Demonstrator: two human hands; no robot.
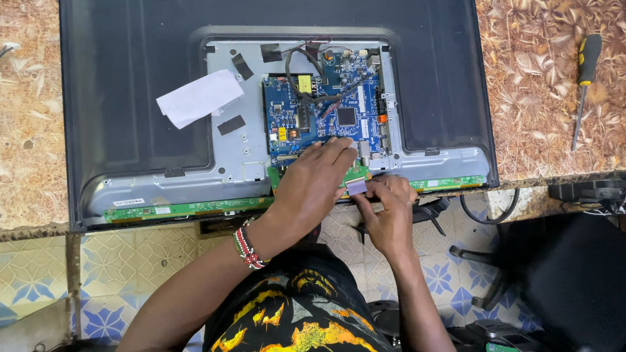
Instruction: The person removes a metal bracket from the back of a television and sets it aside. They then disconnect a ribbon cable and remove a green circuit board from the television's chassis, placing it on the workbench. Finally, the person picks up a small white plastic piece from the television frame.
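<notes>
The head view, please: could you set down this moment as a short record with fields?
Surface: patterned brown worktop
Main item: flat television lying face down, back cover off
Inside: blue circuit board; green strip board along the near edge
Left hand: resting on the blue board's lower edge
Right hand: at the flat ribbon cable, grip not clear
Loose items: white paper on the panel; screwdriver on the worktop

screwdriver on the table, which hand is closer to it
Right. The right hand is at the television's near edge, below-left of the screwdriver; the left hand lies farther left, on the blue circuit board.
</notes>
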